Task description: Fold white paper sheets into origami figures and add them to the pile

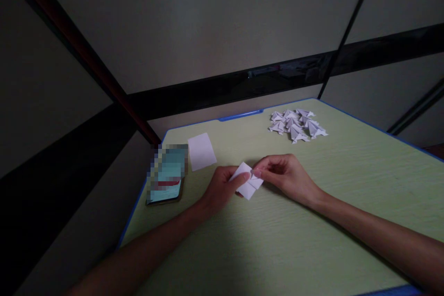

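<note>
Over a pale green table [347,180] edged in blue, before a grey wall [225,23] crossed by a glossy black band [215,90], holds a small folded white paper [248,190] near the middle. Pinches its left side in the left hand [222,185], with the thumb across its top, and its right corner between thumb and fingers of the right hand [282,173]. Has a phone [168,175] at left (lit, partly pixelated) beside a white sheet [202,151], and clustered paper figures [294,125] beyond the right hand.
</note>
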The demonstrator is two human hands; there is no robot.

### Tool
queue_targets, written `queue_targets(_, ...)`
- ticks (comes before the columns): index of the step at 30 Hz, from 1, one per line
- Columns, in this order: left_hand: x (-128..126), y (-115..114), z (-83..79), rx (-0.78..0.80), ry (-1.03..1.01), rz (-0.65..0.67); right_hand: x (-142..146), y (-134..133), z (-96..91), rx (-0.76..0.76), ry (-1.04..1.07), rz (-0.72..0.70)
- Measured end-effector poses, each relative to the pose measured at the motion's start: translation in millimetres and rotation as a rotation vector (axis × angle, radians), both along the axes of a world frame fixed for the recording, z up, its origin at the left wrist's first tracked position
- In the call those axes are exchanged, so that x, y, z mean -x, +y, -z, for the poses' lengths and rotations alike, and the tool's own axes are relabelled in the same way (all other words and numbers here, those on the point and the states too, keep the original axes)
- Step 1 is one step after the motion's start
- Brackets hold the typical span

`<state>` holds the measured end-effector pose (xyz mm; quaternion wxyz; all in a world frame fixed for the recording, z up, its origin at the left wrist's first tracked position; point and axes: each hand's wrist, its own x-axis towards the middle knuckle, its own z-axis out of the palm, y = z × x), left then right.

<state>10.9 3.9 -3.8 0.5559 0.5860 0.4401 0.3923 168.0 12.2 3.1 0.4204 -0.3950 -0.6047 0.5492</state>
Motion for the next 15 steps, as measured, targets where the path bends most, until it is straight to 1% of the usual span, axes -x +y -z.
queue_targets(4, 1.2, 0.9, 3.7, -0.046, 0.033, 0.038, 0.0, 0.2, 1.3, -0.017, -0.017, 0.033)
queue_targets(8, 0.8, 0.4, 5.5, -0.088, 0.066, 0.045, 1.0, -0.8, 1.6, -0.012, -0.027, 0.08)
queue_targets(15, -0.5, -0.1, 5.0, -0.065, 0.049, 0.044, 2.0, -1.5, 4.4, -0.008, -0.023, 0.094)
